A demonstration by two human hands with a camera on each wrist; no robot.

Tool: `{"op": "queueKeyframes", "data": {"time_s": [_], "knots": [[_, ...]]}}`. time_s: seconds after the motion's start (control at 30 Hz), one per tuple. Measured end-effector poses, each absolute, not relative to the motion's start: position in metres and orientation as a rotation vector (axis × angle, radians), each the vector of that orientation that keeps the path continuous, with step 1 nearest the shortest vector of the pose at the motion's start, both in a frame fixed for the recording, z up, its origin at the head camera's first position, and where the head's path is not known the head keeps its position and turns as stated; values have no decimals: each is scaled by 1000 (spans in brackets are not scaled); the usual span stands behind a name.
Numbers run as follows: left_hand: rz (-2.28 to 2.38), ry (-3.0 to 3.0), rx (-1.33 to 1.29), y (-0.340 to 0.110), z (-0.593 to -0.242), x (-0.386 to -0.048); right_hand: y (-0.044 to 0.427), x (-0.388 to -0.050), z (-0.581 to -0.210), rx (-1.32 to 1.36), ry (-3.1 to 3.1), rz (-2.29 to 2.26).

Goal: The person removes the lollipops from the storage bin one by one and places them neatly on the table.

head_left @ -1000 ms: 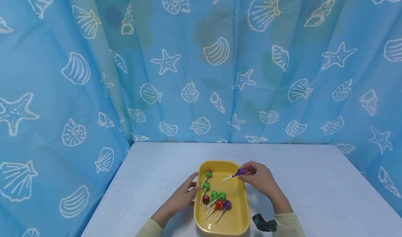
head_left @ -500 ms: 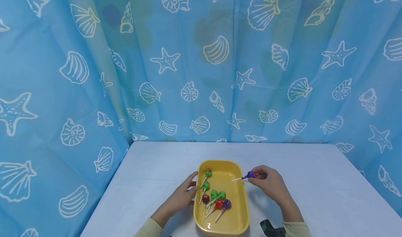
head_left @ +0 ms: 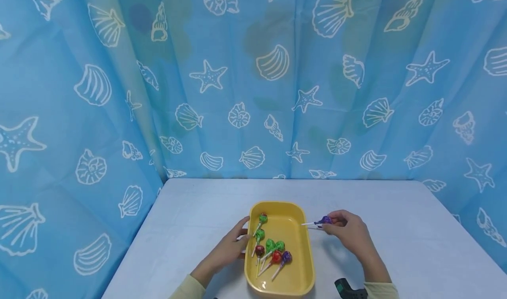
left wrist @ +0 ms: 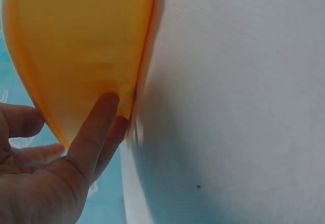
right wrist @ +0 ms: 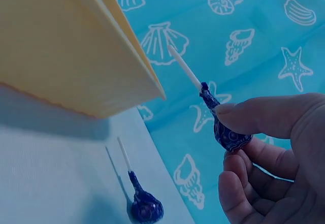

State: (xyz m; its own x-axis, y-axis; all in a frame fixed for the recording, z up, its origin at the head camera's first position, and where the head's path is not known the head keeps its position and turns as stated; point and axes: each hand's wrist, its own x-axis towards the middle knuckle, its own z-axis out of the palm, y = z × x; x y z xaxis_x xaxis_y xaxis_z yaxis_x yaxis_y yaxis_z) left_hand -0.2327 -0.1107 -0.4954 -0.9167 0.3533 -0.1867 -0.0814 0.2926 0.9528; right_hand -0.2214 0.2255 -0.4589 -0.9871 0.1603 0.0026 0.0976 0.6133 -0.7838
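Between thumb and fingers my right hand [head_left: 352, 233] pinches a purple-wrapped lollipop [head_left: 325, 220] just beyond the yellow tray's right side, its white stick pointing left. In the right wrist view the held lollipop [right wrist: 228, 130] hangs in the air; a second purple lollipop [right wrist: 147, 206] lies on the table below. In the head view, the hand mostly hides that second one. My left hand [head_left: 228, 248] rests against the left outer wall of the yellow tray [head_left: 299, 268], its fingers fairly straight. Inside the tray lie several lollipops, among them a green one [head_left: 259, 235], a red one [head_left: 276, 258] and a purple one [head_left: 286, 258].
A white cloth-covered table [head_left: 198, 211] extends around the tray. Behind it and to the sides hangs a blue curtain [head_left: 253, 92] with shell and starfish prints. A dark band [head_left: 348, 290] sits at the right wrist.
My right hand has moved right with the purple lollipop, from over the tray to outside its right rim. The left hand and the lollipops in the tray stay in place.
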Motion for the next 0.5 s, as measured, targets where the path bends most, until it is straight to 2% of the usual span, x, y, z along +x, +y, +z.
{"op": "queueKeyframes", "data": {"time_s": [0.5], "knots": [[1676,2191,261,-110,-496,-234,240,-217,-469,-279,-2760,1322]]}}
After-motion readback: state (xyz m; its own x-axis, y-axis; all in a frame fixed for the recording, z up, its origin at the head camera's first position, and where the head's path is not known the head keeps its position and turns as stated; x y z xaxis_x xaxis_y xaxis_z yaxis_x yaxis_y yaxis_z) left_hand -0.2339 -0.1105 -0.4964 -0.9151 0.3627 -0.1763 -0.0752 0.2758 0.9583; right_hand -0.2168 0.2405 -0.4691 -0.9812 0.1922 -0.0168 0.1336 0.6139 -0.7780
